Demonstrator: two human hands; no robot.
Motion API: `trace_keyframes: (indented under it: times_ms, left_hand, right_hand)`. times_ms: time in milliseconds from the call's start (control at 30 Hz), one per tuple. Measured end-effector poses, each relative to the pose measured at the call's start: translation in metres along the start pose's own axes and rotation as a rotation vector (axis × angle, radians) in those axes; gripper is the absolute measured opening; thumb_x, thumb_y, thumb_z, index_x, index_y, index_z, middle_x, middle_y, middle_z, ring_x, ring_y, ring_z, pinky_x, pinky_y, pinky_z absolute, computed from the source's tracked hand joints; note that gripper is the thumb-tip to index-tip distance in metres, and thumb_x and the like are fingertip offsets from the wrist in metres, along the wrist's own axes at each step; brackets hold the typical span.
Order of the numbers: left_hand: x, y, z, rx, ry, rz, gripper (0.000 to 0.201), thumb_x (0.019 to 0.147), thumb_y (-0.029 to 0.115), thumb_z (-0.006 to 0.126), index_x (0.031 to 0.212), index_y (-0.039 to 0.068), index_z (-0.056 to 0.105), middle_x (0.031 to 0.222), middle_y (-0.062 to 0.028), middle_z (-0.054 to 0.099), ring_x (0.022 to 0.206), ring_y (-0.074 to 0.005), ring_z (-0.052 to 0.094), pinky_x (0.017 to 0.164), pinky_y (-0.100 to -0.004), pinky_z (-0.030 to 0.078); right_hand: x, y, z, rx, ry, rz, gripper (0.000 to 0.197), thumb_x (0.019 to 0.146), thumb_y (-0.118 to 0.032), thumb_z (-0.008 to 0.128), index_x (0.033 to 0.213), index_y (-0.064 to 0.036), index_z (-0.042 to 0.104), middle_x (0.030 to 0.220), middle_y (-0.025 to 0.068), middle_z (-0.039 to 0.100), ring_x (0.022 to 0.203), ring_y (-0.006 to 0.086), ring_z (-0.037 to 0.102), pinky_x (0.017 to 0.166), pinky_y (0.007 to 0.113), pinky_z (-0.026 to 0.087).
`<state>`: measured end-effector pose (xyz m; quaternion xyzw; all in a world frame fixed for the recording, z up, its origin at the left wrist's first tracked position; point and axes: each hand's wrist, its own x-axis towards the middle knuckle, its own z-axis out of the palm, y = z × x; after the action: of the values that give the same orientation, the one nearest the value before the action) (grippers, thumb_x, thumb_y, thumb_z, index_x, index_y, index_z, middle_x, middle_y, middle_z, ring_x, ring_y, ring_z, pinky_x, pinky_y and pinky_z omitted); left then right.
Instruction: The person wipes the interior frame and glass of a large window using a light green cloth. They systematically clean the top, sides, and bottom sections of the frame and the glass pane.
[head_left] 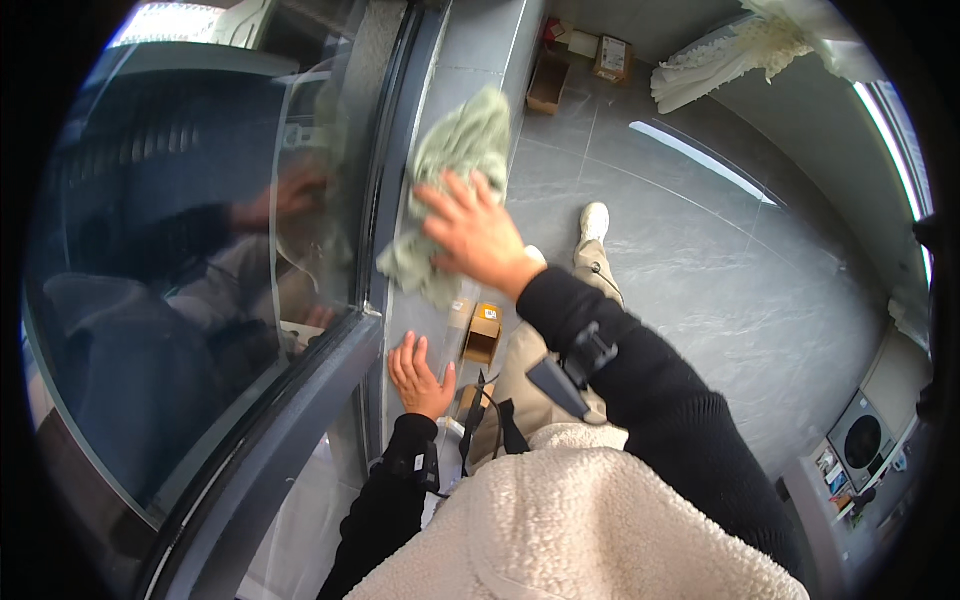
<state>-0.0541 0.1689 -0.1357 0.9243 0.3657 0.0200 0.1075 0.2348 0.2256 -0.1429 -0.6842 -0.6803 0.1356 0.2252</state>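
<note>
A crumpled pale green cloth (465, 135) lies bunched on the grey tiled ledge (468, 50) beside the window frame. My right hand (480, 230) presses on it with bent fingers, and folds of cloth show on both sides of the hand. Nearer to me, my left hand (420, 378) rests on the same ledge, fingers stretched out and holding nothing. The window glass (190, 240) to the left mirrors my arm and clothes. Its dark frame (400, 130) runs along the ledge.
Below the ledge, next to my left hand, stands a small open cardboard box (482, 335). More boxes, among them an open brown one (547, 82), sit by the far wall. A white curtain (740, 55) hangs at upper right. A washing machine (860, 440) stands at lower right.
</note>
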Motion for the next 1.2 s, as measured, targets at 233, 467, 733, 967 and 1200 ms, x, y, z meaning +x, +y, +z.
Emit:
trace_keyframes:
  times_ms: [233, 467, 733, 967, 1200]
  left_hand:
    - [0.072, 0.037, -0.034, -0.147, -0.008, -0.036, 0.062, 0.082, 0.031, 0.069, 0.135, 0.006, 0.048, 0.142, -0.015, 0.044, 0.131, -0.0338, 0.042, 0.113, -0.0563, 0.024]
    - [0.136, 0.091, -0.039, -0.311, 0.203, 0.077, 0.067, 0.084, 0.037, 0.07, 0.138, 0.006, 0.043, 0.144, -0.0137, 0.044, 0.13, -0.0322, 0.044, 0.113, -0.056, 0.024]
    - [0.159, 0.098, -0.04, -0.276, 0.187, 0.02, 0.071, 0.083, 0.03, 0.07, 0.141, 0.002, 0.04, 0.143, -0.0178, 0.043, 0.131, -0.0374, 0.04, 0.113, -0.0556, 0.023]
    - [0.16, 0.079, 0.004, -0.324, 0.142, -0.229, 0.063, 0.085, 0.018, 0.066, 0.142, 0.004, 0.043, 0.143, -0.0221, 0.039, 0.135, -0.0434, 0.035, 0.111, -0.0606, 0.025]
    - [0.177, 0.066, 0.014, -0.001, 0.099, -0.2, 0.066, 0.084, 0.024, 0.06, 0.142, 0.0, 0.041, 0.146, -0.0167, 0.038, 0.132, -0.0351, 0.035, 0.113, -0.0553, 0.023]
  right_hand:
    - [0.085, 0.129, -0.046, -0.05, 0.284, 0.275, 0.043, 0.071, -0.026, 0.08, 0.11, -0.0145, 0.064, 0.144, 0.011, 0.045, 0.13, 0.0408, 0.041, 0.103, 0.047, 0.043]
    - [0.043, 0.152, -0.093, 0.28, 0.537, 0.605, 0.041, 0.073, -0.005, 0.07, 0.113, -0.0099, 0.06, 0.129, 0.0204, 0.053, 0.12, 0.0381, 0.054, 0.101, 0.041, 0.044]
    - [0.004, 0.03, -0.073, 1.084, 0.194, 0.517, 0.087, 0.081, -0.021, 0.077, 0.148, -0.0018, 0.025, 0.142, 0.029, 0.042, 0.132, 0.0379, 0.044, 0.108, 0.042, 0.038]
    - [-0.01, 0.011, -0.053, 0.431, 0.171, 0.089, 0.058, 0.076, -0.015, 0.074, 0.131, -0.0197, 0.058, 0.153, 0.0187, 0.03, 0.137, 0.0529, 0.028, 0.106, 0.058, 0.038]
    - [0.036, 0.049, -0.035, 0.104, 0.09, -0.143, 0.025, 0.076, -0.02, 0.066, 0.1, -0.0183, 0.074, 0.154, 0.0034, 0.034, 0.14, 0.0413, 0.029, 0.104, 0.05, 0.04]
